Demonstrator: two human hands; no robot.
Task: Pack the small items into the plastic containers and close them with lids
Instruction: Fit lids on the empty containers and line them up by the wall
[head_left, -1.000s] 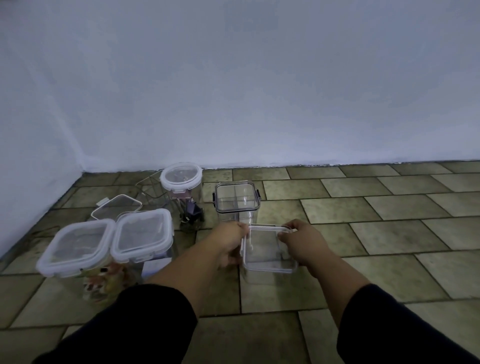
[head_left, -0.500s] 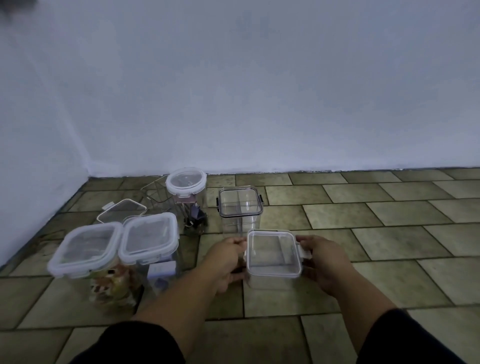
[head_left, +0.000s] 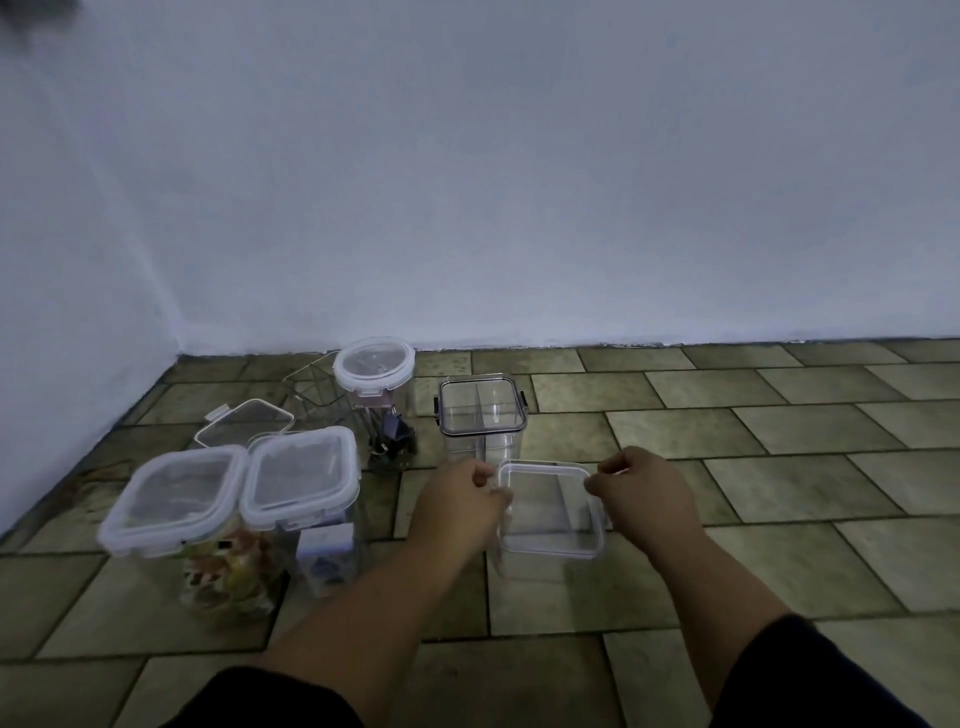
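A clear square container (head_left: 549, 512) is sitting on the tiled floor (head_left: 753, 467) at centre frame. The left hand (head_left: 460, 501) is pinching its lid edge at nine o'clock, and the right hand (head_left: 641, 491) is gripping the latch at three o'clock. Four lidded containers are standing toward ten o'clock.

I see a plain pale bluish wall (head_left: 519, 171) filling the upper frame, a second wall (head_left: 67, 338) meeting it in a corner at left, olive-brown tiled floor (head_left: 779, 431) across the lower frame, dark grout lines, dim even light
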